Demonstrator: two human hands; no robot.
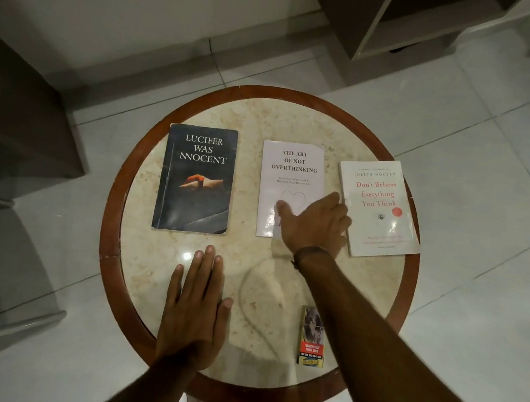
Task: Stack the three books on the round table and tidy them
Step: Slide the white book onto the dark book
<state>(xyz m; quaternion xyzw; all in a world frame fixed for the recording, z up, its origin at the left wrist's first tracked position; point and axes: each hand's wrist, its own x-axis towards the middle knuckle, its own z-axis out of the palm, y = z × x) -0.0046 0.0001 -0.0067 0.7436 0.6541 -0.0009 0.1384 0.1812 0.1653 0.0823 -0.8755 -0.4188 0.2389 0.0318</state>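
Three books lie flat, side by side, on the round marble table (294, 121) with a brown wooden rim. A dark book titled "Lucifer Was Innocent" (196, 177) is on the left. A white book titled "The Art of Not Overthinking" (291, 171) lies in the middle. A white book with red lettering, "Don't Believe Everything You Think" (379, 209), sits at the right, overhanging the rim. My right hand (315, 223) rests on the middle book's lower right corner, thumb on the cover, fingers at its right edge. My left hand (196, 306) lies flat and open on the table, below the dark book.
A small printed packet (312, 337) lies near the table's front edge, beside my right forearm. Pale floor tiles surround the table. Dark furniture stands at the left, and a low shelf unit (426, 27) at the back right.
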